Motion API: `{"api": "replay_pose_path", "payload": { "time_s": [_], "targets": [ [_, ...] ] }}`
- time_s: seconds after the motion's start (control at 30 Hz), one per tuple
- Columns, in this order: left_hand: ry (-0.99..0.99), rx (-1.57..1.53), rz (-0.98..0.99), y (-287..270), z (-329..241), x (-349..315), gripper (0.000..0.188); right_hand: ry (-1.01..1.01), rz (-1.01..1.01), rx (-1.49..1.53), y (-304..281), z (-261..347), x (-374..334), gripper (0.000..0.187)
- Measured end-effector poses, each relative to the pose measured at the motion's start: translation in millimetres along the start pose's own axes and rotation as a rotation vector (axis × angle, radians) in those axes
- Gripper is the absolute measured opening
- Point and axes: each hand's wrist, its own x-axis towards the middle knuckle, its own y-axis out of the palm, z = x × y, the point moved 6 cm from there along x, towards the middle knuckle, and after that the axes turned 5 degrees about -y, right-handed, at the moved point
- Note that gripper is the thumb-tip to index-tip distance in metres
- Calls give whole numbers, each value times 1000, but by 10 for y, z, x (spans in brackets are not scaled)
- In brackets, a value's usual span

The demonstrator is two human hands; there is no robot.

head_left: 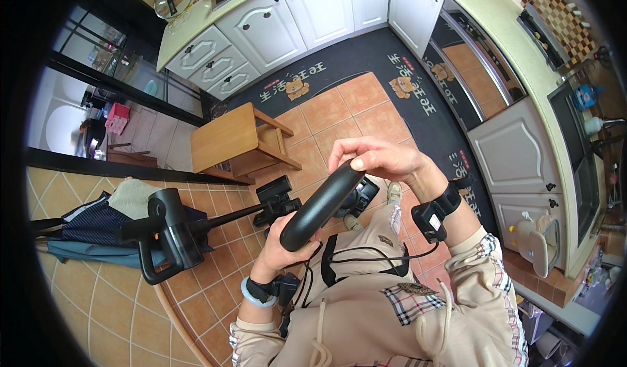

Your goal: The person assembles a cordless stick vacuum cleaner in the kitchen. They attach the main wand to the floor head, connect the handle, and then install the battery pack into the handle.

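Note:
Both my hands are on a glossy black, rounded, bar-like handle (321, 207), which lies slantwise in front of my body. My left hand (277, 253) is closed around its near end, with the fingers mostly hidden underneath. At the far end, my right hand (382, 160) pinches it, thumb on top and fingers curled over the side. Just beyond the handle shows a dark part with clear plastic (361, 197), close to my shoes; whether it is joined to the handle I cannot tell. To the left, a black stick vacuum cleaner (175, 226) stands near the tiled wall.
A wooden stool (225, 142) stands ahead on the left. Dark printed mats (366, 57) lie along white cabinets (261, 24). On the right are an oven (480, 66) and a counter with a sink (575, 138). Folded cloths (98, 220) hang behind the vacuum.

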Motion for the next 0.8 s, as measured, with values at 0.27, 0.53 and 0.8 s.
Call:
{"api": "replay_pose_path", "payload": {
  "time_s": [0.27,0.53,0.8],
  "targets": [
    [-33,-18,-8,35,-9,19,27,-22,9,-5,-67,-30,-36,17],
    [-15,-11,-2,27,-25,4,26,-16,-30,10,-68,-69,-47,17],
    [-51,-67,-58,37,11,30,25,-150,-113,-109,-49,-14,-152,50]
  ]
}}
